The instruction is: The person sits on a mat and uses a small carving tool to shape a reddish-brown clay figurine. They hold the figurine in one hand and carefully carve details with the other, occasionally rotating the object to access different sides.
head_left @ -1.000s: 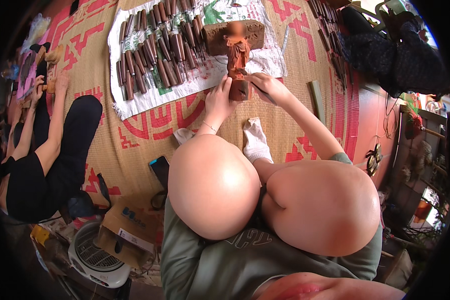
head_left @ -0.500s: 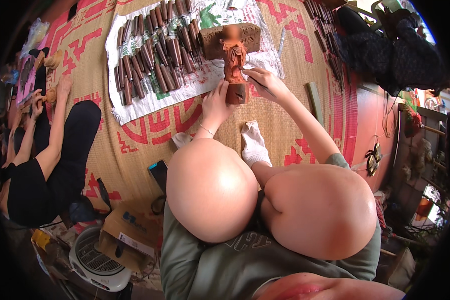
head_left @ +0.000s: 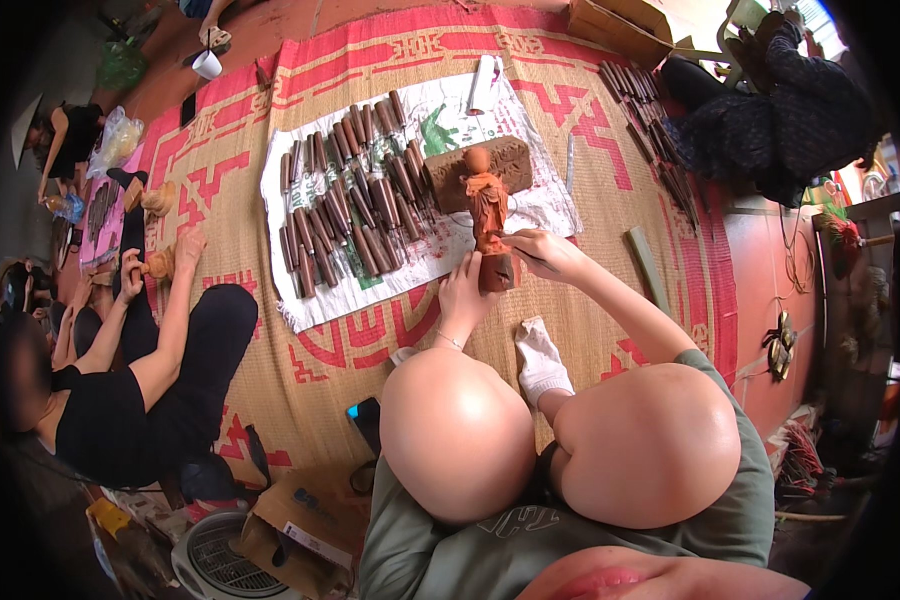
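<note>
A reddish-brown carved wooden figurine (head_left: 488,202) with a robed body and a rounded head leans back on a dark carved block (head_left: 518,168). My left hand (head_left: 463,294) is closed around the side of its squared base. From the right, my right hand (head_left: 552,256) pinches a thin carving tool (head_left: 534,261), whose tip end meets the figurine's lower part, just above the base. Beside them, several wood-handled carving tools (head_left: 358,205) lie in rows on a white printed sack (head_left: 315,318).
A patterned straw mat (head_left: 610,290) spreads beneath everything. To my left a seated person (head_left: 160,380) in black handles a pale wooden piece (head_left: 158,264). More tools (head_left: 655,140) lie at the far right near another person (head_left: 780,120). A phone (head_left: 366,420) sits by my left knee.
My view has tilted upward, so the scene sits lower and further right in the picture. The right hand's tool has shifted slightly down the figurine; the left hand keeps its grip on the base.
</note>
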### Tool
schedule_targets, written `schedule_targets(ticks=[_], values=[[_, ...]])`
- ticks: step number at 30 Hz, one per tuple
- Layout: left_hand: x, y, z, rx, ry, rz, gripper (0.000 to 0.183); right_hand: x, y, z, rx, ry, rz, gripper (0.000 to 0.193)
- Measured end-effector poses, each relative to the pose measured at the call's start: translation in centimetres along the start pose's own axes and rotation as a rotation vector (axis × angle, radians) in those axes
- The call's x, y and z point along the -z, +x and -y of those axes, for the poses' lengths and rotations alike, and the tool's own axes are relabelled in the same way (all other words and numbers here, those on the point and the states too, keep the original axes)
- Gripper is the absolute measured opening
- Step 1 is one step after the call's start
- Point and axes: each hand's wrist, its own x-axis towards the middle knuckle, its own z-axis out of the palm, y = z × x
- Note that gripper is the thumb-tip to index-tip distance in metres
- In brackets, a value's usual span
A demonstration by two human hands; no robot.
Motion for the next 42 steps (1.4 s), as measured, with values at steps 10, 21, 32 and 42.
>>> schedule_targets(ticks=[10,21,32,42], values=[[-0.6,-0.6,0.9,0.031,0.015,-0.007,0.079,0.9,-0.7,3.1,-0.044,0.126,0.063,0.025],[-0.7,0.2,-1.8,-0.032,0.031,0.043,0.083,11.0,1.9,3.4,0.201,-0.128,0.255,0.016],[-1.1,-0.1,-1.7,-0.135,-0.028,0.016,0.081,8.3,3.2,4.4,0.227,-0.11,0.073,0.022],[1.0,0.2,-1.6,-0.15,-0.072,0.073,0.085,4.3,0.1,3.8,-0.013,0.212,-0.238,0.026]])
